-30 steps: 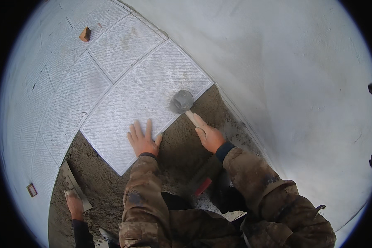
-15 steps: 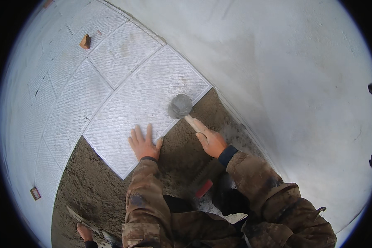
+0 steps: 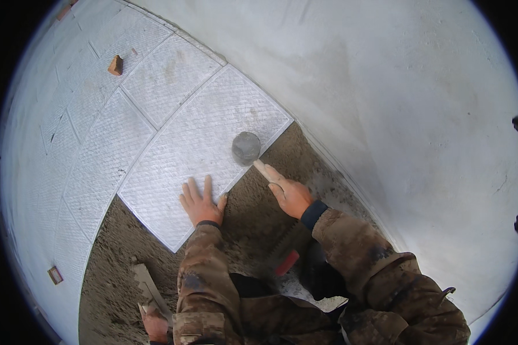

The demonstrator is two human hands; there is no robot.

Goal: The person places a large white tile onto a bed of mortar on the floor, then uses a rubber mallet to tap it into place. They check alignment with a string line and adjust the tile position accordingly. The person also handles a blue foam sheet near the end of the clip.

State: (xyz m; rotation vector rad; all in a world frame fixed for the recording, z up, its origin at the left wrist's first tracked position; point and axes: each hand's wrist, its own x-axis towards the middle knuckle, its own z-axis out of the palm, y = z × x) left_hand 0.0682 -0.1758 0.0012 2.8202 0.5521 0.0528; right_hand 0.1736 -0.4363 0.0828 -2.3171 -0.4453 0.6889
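Note:
My left hand [image 3: 201, 204] lies flat with fingers spread on a large ribbed, light-grey floor tile [image 3: 181, 135], near its close edge. In my right hand [image 3: 290, 194] is the pale wooden handle of a mallet. The grey round mallet head [image 3: 246, 148] is over the tile's near right edge; whether it touches the surface I cannot tell. The tile rests beside other laid tiles, and its near side borders brown, crumbly mortar [image 3: 253, 210].
A smooth pale wall [image 3: 420, 115] runs along the right. At lower left another person's hand [image 3: 155, 323] holds a flat trowel [image 3: 151, 287] over the mortar. A red-handled tool [image 3: 286, 262] lies by my legs. A brick piece [image 3: 115, 65] and small box [image 3: 55, 275] sit on tiles.
The mallet and my right hand have shifted slightly left. My left hand stays on the tile. The other person's hand and trowel have moved right and further into view.

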